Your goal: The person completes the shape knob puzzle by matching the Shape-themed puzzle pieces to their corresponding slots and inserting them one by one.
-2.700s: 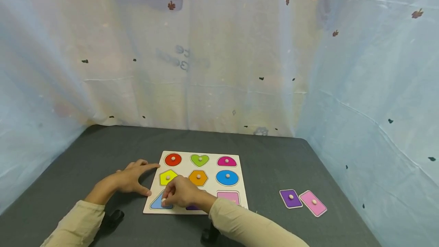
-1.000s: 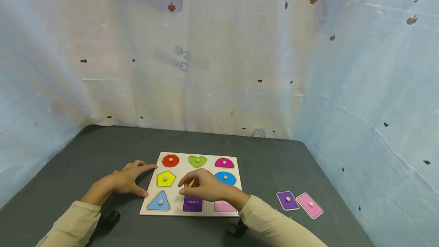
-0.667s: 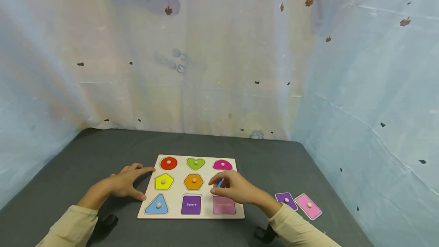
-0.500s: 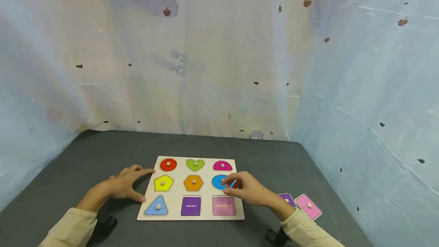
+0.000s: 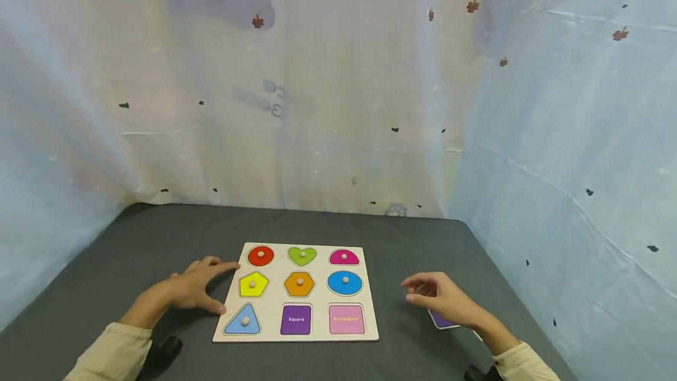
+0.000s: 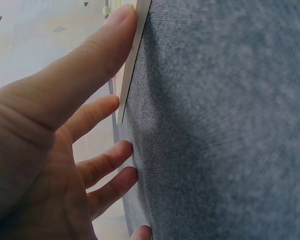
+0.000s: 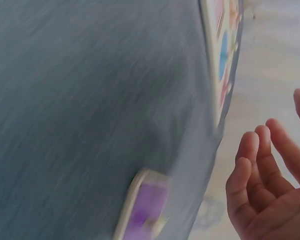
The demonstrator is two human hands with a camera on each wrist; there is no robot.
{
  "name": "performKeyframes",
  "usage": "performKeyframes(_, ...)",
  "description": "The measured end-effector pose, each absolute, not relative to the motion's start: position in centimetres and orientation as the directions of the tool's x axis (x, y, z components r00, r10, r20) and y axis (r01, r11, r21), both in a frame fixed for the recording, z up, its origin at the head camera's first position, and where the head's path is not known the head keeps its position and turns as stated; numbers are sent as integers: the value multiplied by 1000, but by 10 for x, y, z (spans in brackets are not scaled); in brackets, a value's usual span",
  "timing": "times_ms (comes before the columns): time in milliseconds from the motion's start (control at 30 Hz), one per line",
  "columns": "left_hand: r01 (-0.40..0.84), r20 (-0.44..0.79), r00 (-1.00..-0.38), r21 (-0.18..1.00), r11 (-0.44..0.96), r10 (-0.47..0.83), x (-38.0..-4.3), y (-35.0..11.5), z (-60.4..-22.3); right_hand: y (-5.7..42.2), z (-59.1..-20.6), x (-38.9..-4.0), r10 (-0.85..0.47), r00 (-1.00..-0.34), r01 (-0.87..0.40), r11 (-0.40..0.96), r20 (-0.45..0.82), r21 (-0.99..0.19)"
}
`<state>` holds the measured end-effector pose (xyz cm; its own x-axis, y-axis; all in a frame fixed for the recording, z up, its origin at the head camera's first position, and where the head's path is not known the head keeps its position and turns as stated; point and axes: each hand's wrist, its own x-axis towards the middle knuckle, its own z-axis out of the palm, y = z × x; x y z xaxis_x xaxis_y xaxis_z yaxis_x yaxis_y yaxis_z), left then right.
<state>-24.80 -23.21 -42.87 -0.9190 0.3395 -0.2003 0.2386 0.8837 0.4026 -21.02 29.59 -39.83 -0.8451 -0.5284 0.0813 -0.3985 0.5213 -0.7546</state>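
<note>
A white shape puzzle board (image 5: 270, 310) lies on the dark cloth. Knobbed pieces sit in its upper two rows, and a blue triangle piece (image 5: 243, 321) fills the lower left slot. The slots marked Square (image 5: 296, 320) and Rectangular (image 5: 346, 319) show their printed bottoms. My left hand (image 5: 193, 288) touches the board's left edge with thumb and index fingertip, fingers spread. Right of the board, my right hand (image 5: 444, 298) hovers with loosely bent fingers and nothing between them. Below it a purple square piece (image 7: 145, 212) lies on the cloth, partly hidden by the hand in the head view.
The dark cloth-covered table (image 5: 412, 240) is enclosed by pale patterned sheeting (image 5: 338, 104) at the back and sides. In the head view, my right forearm almost wholly covers the pink rectangle piece beside the purple one.
My right hand has left the blue triangle piece, crossed rightward over the board, and now hovers over the loose pieces. My left hand keeps its place at the board's edge.
</note>
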Motion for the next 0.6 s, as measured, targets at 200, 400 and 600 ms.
performKeyframes(200,236,-204,-919,402,884,338,-249,-233,-432,339,-405,-209,-513,-857,-358,543,37,-760)
performKeyframes(400,241,-193,-921,404,883,339,-249,-233,-432,365,-413,-210,-559,-829,-363,535,2,-763)
performKeyframes(600,238,-197,-920,404,883,338,-248,-232,-431,372,-424,-211,-547,-837,-347,531,1,-773)
